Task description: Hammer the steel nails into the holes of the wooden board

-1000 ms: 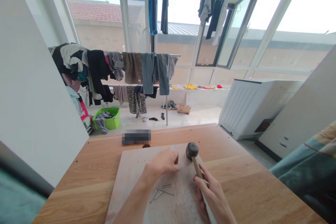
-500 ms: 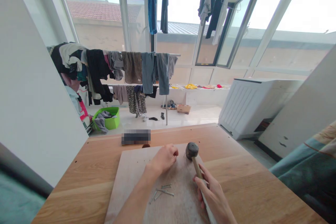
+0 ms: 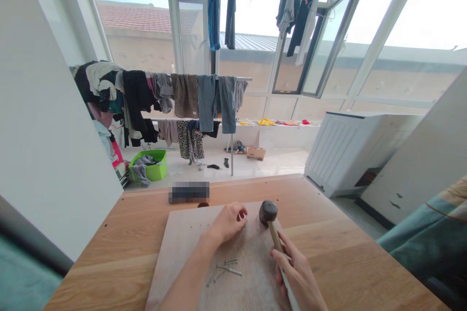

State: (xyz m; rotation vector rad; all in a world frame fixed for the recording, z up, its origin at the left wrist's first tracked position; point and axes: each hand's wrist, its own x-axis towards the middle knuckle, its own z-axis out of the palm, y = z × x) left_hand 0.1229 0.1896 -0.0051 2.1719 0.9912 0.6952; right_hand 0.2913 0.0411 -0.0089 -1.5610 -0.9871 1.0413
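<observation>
My right hand [image 3: 295, 263] grips the wooden handle of a mallet [image 3: 269, 213] with a thick black head, held over the right side of a pale wooden board [image 3: 175, 252]. My left hand [image 3: 230, 222] rests near the board's far edge, to the left of the mallet head, with its fingers curled together. Whatever those fingers may hold is too small or hidden to make out. Several loose nails [image 3: 229, 270] lie in a small pile on the board, between my left forearm and my right hand. Small dark marks dot the board left of my left hand.
The board lies on a wood-grain table [image 3: 339, 248]. A blurred dark object [image 3: 188, 192] sits beyond its far edge. Behind the table stand a laundry rack [image 3: 241, 78] hung with clothes, a green basket [image 3: 155, 170] and a white cabinet-like unit [image 3: 339, 150].
The view has shifted slightly. The mallet stays raised in my right hand, almost where it was. My left hand keeps its place, its fingers slightly differently curled.
</observation>
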